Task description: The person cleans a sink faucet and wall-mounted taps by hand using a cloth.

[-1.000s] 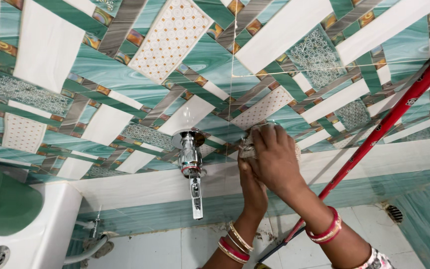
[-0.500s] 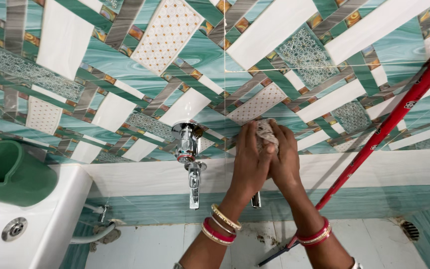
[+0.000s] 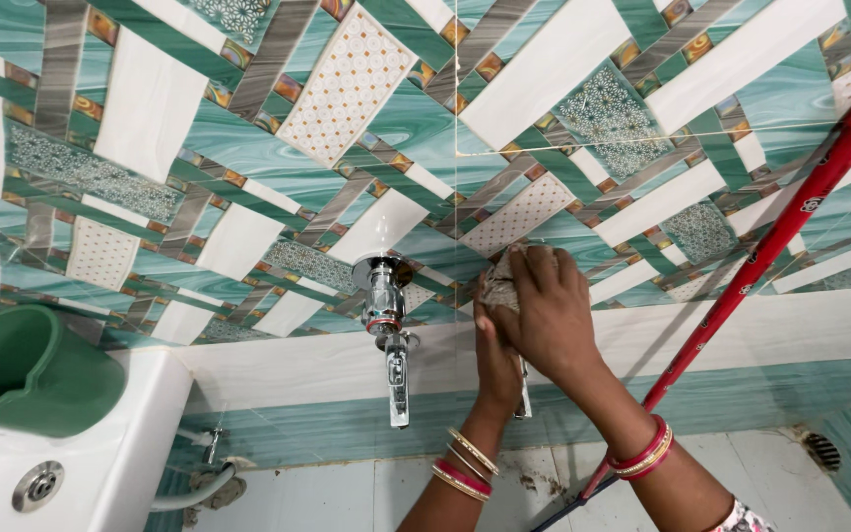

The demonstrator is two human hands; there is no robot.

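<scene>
Head view: right hand (image 3: 549, 320) presses a bunched cloth (image 3: 504, 286) around a second tap (image 3: 523, 389) on the tiled wall (image 3: 248, 158); left hand (image 3: 497, 360) cups beneath it — both closed. Wet chrome could slip — knuckles might strike the neighbouring chrome tap (image 3: 386, 325).

small white label (image 3: 814, 204) on the red handle (image 3: 741, 281), right of frame

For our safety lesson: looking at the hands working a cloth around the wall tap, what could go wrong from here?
1. Both hands, right hand over left hand, press a cloth on a hidden tap; its lever might get knocked open.
2. The red pole leans on the tiled wall beside the right arm; an elbow could topple it.
3. The neighbouring chrome tap juts out close by; knuckles could strike it.
</scene>
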